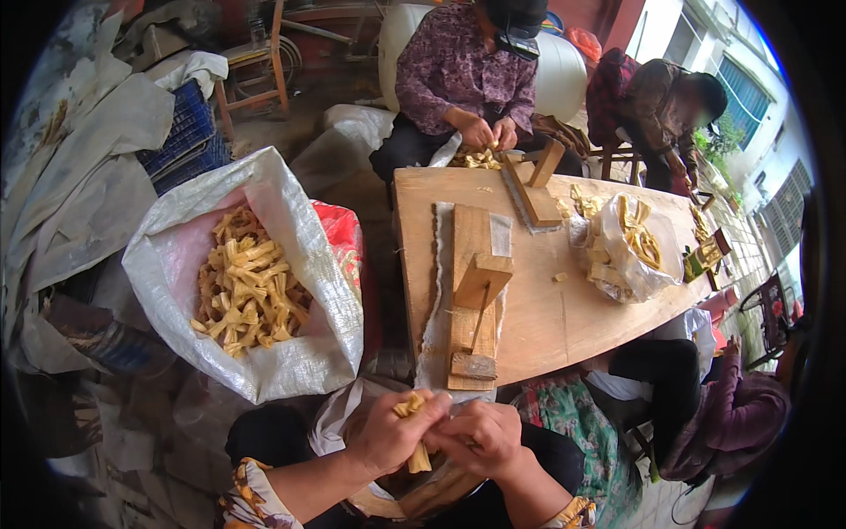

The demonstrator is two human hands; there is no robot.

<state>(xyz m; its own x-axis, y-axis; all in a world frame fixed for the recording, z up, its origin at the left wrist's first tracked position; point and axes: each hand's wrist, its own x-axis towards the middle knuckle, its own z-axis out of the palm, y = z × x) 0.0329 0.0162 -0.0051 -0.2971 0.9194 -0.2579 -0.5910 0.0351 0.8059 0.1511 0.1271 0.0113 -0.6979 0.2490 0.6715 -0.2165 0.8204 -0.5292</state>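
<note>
My left hand (388, 434) is closed around a yellow strip bundle (419, 457), one end above the fingers and the other hanging below. Right beside it, my right hand (483, 437) has its fingers curled in a pinch against the left fingertips; what lies between them is hidden. Both hands are above my lap, over a pale bag (344, 414) and its contents. To the left, a large white woven sack (189, 339) stands wide, full of yellow knotted strips (251, 291) that resemble dried bean-curd skin.
A wooden table (555, 317) carries a wooden stand (476, 300) on cloth, a second stand (538, 185) and a clear bag (634, 251) of yellow strips. Across it a person (467, 75) handles similar strips; other people sit at right. Blue crates (181, 132) are stacked left.
</note>
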